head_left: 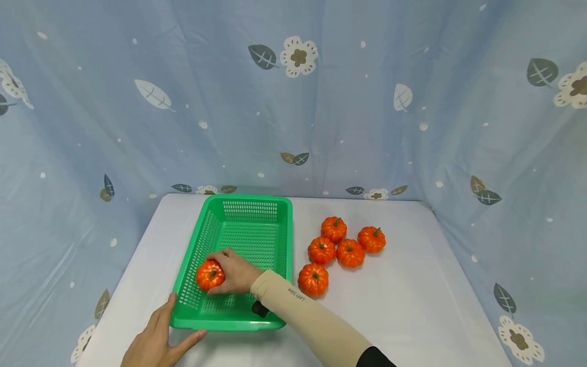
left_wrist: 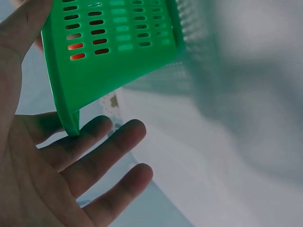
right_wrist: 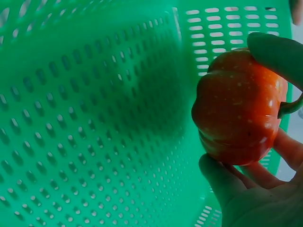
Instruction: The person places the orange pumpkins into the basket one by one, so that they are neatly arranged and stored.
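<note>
Right hand point(head_left: 236, 272) fingers curl round one small orange plastic pumpkin point(head_left: 210, 274) inside green perforated plastic basket point(head_left: 247, 204); left hand point(head_left: 153, 344), fingers spread, braces its corner. Five orange pumpkins point(head_left: 341, 250) remain on the white table point(head_left: 412, 295): barely begun.

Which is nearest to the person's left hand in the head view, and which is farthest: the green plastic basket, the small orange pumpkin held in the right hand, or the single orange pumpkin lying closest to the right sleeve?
1. Green plastic basket: its near left corner touches the left hand.
2. Held orange pumpkin: inside the basket, near left part.
3. Single orange pumpkin: on the table, right of the basket.
</note>
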A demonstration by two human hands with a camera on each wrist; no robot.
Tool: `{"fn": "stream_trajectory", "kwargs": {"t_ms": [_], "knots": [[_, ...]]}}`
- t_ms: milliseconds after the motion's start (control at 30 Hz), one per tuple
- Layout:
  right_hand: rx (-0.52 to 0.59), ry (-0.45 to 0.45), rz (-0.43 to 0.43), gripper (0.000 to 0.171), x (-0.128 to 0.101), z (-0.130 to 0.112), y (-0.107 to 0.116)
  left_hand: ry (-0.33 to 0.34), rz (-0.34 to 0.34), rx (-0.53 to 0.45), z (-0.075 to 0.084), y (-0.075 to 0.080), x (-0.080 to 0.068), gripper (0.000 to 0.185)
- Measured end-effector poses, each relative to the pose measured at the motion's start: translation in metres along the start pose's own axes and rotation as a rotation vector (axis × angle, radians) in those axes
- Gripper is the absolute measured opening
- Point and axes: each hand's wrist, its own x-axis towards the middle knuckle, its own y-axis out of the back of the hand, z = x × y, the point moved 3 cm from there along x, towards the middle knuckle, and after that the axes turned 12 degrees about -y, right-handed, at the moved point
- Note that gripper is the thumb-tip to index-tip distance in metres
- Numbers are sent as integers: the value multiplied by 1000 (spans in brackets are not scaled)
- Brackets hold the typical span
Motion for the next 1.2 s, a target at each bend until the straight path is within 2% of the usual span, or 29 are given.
{"fn": "stream_trajectory", "kwargs": {"t_ms": [167,367,600,900,1200], "knots": [[-27,-17,-14,79,1,2,-8,-36,37,-5,2,1,-1,126],[-60,-28,-54,78,1,5,-12,-32,20,-7,4,2,1,125],[-116,-54,-100,78,1,10,-16,-45,46,0,6,4,1,124],[-114,-59,-106,82,0,10,-16,-19,11,-22,6,3,2,126],[-120,-59,-122,91,-3,6,-17,-18,22,-15,3,2,-2,126]]}}
